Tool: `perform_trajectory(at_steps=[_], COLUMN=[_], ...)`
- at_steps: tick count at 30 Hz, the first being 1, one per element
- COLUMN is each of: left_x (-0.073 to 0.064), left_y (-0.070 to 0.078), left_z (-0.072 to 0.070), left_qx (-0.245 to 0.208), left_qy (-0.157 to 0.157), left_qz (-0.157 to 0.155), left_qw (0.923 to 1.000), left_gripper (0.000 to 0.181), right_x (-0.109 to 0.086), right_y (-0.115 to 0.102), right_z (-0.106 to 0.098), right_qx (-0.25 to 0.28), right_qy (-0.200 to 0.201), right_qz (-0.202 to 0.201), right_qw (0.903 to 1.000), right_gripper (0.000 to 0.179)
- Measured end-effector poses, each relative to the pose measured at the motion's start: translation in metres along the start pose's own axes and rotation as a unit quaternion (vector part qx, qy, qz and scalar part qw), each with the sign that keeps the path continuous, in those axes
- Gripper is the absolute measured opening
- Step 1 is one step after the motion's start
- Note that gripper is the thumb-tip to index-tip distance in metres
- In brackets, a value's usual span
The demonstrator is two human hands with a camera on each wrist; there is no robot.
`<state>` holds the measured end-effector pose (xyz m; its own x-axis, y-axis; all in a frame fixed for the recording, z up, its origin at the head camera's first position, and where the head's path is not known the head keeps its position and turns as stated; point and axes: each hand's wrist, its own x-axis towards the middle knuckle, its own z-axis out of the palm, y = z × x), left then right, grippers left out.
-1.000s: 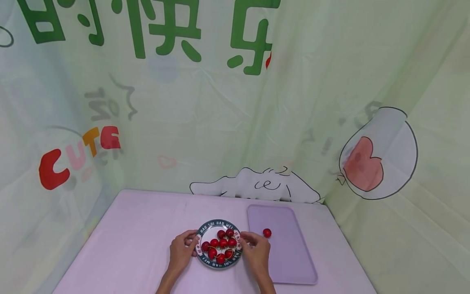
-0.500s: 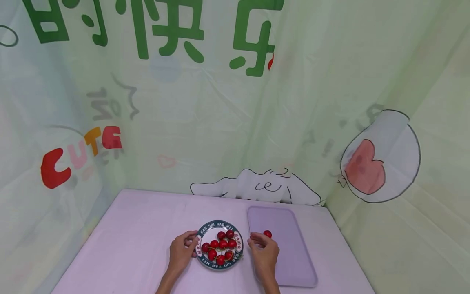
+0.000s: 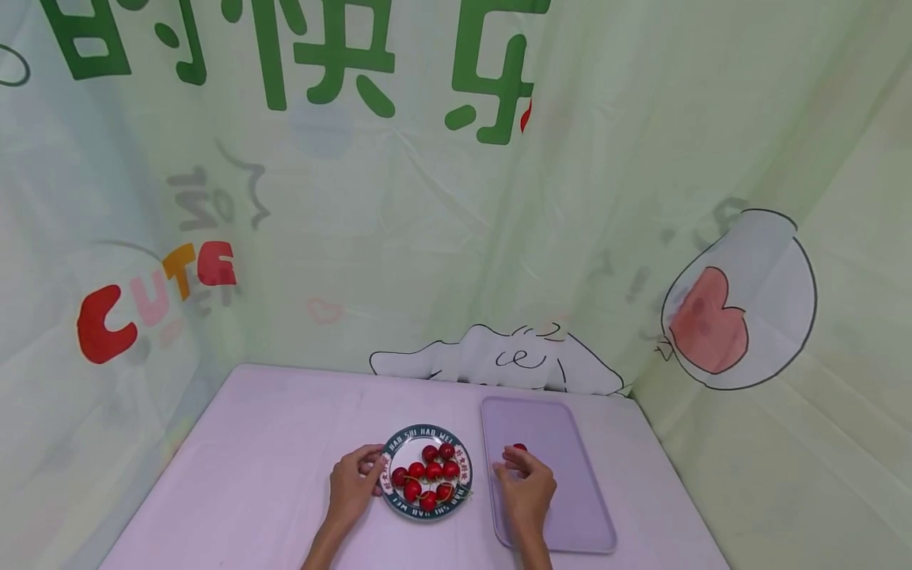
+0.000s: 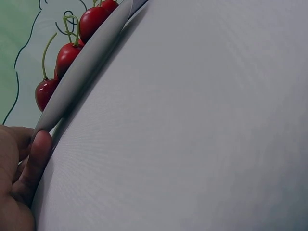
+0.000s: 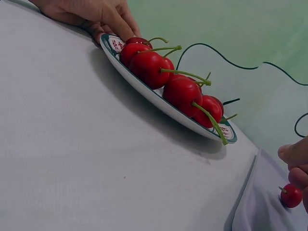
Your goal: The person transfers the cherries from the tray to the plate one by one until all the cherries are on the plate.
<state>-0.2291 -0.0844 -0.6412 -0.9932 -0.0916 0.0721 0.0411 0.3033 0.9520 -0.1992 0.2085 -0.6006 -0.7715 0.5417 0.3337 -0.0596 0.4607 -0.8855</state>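
A round plate (image 3: 400,507) with a dark green lettered rim stands on the table, bearing several red cherries (image 3: 434,471) with green stems. My left hand (image 3: 347,484) pinches the plate's left rim between thumb and fingers, plain in the left wrist view by the fingertips (image 4: 42,142) at the edge. To the right, my right hand (image 3: 529,489) hovers over the near left part of a pale purple tray (image 3: 577,507), fingers loosely bent and holding nothing. Just beyond its fingertips lies a single cherry (image 5: 291,196) on the tray, partly hidden by the hand in the head view.
The table (image 3: 285,443) has a pale pink-lilac cover. Behind it and at both sides hang light green curtains (image 3: 427,237) with printed letters and cartoon drawings. A narrow strip of table separates plate and tray.
My right hand has let go of the plate's right rim and moved right, over the tray and close to the single cherry. The left hand stays at the plate, which has not moved.
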Motion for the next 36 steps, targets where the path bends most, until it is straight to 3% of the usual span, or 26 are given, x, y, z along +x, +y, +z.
perform_trajectory(at_steps=[21,36], left_x=[-0.001,-0.001], left_y=[0.002,0.001], left_z=[0.0,0.0], left_qx=[0.009,0.0], left_qy=[-0.001,-0.005], left_qz=[-0.005,-0.005], left_qw=[0.9999,1.0], left_gripper=[0.029,0.029], right_x=[0.001,0.007], right_y=[0.025,0.037], right_z=[0.001,0.006], right_qx=[-0.027,-0.093], right_qy=[0.039,0.029], right_qz=[0.037,0.02], right_qw=[0.9982,0.9951], right_gripper=[0.022,0.015])
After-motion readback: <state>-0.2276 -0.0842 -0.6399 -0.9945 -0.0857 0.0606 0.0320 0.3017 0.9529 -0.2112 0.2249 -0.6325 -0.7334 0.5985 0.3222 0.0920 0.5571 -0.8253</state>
